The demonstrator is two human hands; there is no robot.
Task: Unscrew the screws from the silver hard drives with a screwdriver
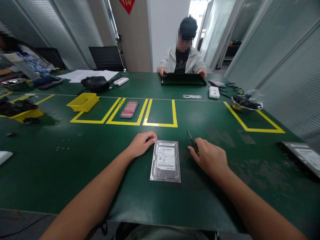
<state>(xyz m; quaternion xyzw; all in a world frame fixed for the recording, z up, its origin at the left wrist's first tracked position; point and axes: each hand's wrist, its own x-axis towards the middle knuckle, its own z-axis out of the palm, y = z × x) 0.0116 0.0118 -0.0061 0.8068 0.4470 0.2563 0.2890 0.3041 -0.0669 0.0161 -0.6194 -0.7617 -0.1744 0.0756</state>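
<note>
A silver hard drive (pixel 165 173) with a white label lies flat on the green table, in front of my body. My left hand (pixel 141 144) rests at its upper left corner, fingers curled and thumb close to them; the fingertips seem to touch that corner. What they hold, if anything, is too small or hidden to tell. To the right of the drive, my right hand (pixel 211 156) is closed around the dark handle of a screwdriver (pixel 191 139). The thin shaft points up and away from me, apart from the drive.
Tiny loose pieces (pixel 62 148) lie on the left. Another hard drive (pixel 303 155) sits at the right edge. Beyond are a yellow bin (pixel 83 102), a pinkish phone-like object (pixel 129 110) and a metal bowl (pixel 247 104). Across the table, a person (pixel 183 58) holds a black panel (pixel 183 79).
</note>
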